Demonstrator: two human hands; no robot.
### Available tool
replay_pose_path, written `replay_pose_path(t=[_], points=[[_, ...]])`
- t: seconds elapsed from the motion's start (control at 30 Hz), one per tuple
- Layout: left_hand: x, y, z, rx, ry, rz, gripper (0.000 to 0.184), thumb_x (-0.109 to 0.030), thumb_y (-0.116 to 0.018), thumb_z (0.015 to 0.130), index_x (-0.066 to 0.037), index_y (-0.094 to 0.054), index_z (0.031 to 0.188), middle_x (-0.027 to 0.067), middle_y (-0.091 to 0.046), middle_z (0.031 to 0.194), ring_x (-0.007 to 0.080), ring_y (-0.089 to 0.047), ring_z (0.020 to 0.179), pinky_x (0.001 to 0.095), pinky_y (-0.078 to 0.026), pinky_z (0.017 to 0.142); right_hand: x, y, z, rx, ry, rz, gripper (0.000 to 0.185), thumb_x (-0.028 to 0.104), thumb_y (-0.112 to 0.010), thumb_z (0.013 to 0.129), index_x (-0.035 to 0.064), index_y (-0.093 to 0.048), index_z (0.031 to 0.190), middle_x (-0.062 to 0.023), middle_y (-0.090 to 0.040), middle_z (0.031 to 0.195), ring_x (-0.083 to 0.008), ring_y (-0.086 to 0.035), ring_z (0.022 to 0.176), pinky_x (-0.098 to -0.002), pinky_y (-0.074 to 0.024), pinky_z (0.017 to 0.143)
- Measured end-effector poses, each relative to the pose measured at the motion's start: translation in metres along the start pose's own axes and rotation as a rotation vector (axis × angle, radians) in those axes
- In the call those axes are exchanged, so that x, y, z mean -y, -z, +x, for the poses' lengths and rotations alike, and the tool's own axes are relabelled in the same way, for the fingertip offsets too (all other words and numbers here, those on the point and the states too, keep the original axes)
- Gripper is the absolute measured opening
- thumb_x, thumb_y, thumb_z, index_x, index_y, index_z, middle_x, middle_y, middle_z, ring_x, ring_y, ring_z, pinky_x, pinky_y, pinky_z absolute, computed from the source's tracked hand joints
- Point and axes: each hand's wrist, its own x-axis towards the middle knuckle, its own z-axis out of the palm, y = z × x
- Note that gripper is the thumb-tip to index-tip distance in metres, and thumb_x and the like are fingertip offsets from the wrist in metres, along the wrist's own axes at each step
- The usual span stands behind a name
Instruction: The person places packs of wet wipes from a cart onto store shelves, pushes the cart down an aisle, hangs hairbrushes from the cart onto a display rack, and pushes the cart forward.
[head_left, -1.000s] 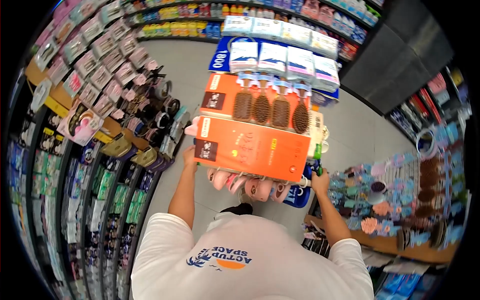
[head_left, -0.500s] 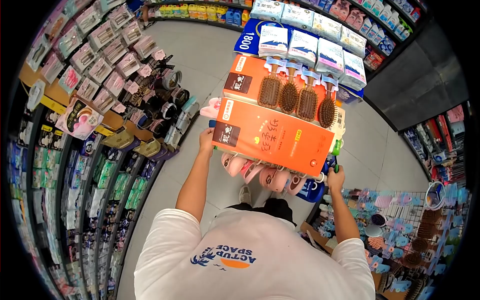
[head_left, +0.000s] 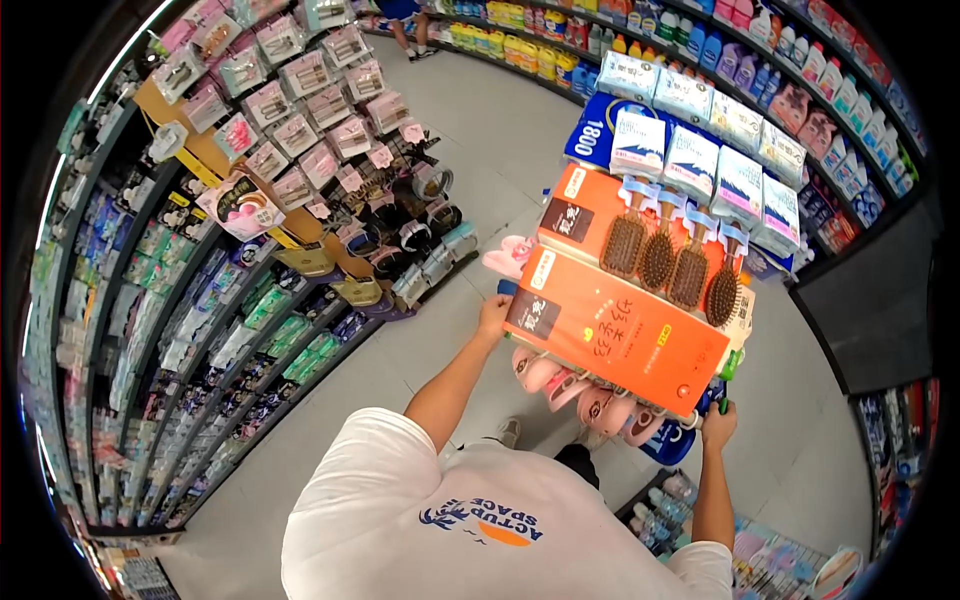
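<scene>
Display stand (head_left: 618,332) between both hands — left hand (head_left: 492,318) at one side, its grip's closure indeterminable; right hand (head_left: 718,426) curled round a green part (head_left: 725,406). Apparent action: steadying, calling for balanced support. Outward — hairbrushes (head_left: 657,260), white packets (head_left: 689,163), shelving (head_left: 215,395).

Open to the left of the front orange box (head_left: 618,330), over grey floor (head_left: 500,150), as far as the headband display (head_left: 410,235). Narrower at the display's near corner, but still passable well apart from the left hand (head_left: 492,316). Crowded beyond the front box by a row of hairbrushes (head_left: 657,258), then by white packs (head_left: 690,160) set close together. Obstructed under the near edge by pink hanging items (head_left: 603,408) and a blue container (head_left: 668,442). Taken up at the near right corner by the right hand (head_left: 718,424), closed round a green-tipped handle (head_left: 723,406). Open farther right, over floor, up to a dark panel (head_left: 855,325). Closed off at lower right by a goods rack (head_left: 770,555).
</scene>
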Motion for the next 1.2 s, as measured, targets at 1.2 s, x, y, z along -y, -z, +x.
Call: replay_pose_path(t=[1.2], points=[[-0.024,-0.164,-0.088,-0.184,-0.119,-0.037,0.017,-0.014,-0.058,0.089,0.002,-0.062,0.088,0.0041,-0.063,0.074,0.0080,-0.055,0.066,0.0246,-0.045,0.059,-0.026,0.035,0.249,0.134,0.036,0.088,0.020,0.016,-0.063,0.068,-0.0016,-0.065,0.079,-0.0174,-0.062,0.065,-0.0306,-0.060,0.064,-0.0392,-0.0464,0.064]])
